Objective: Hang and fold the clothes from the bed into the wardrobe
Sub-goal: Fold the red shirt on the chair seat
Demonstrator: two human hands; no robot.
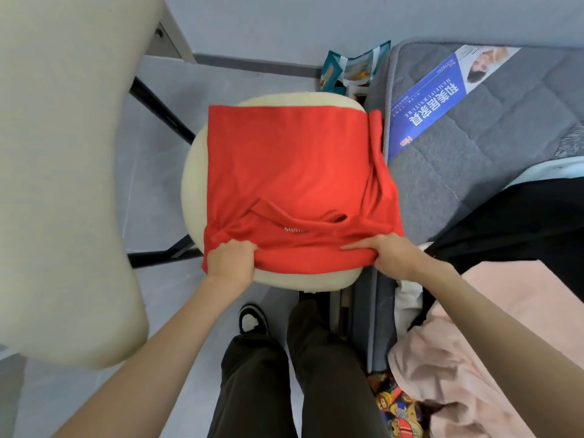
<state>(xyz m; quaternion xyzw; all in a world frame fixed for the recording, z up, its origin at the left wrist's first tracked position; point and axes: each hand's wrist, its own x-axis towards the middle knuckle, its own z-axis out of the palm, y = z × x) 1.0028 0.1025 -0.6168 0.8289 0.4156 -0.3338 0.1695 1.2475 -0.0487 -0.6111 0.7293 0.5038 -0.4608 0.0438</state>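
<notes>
On the right, the grey bed (493,128) carries pink (493,336) and black clothes (518,222). The red shirt (294,172) lies spread over the cream stool (196,172). At its near edge I see my left hand (232,259) fisted on bunched cloth, my right hand (390,252) pinching the fold.

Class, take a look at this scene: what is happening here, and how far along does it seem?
A person is folding a red T-shirt spread over a cream round stool. The left hand and the right hand both grip the shirt's near edge, so the fold is under way, not finished. To the right, on the bed, a black garment and a pink garment lie unfolded.
</notes>
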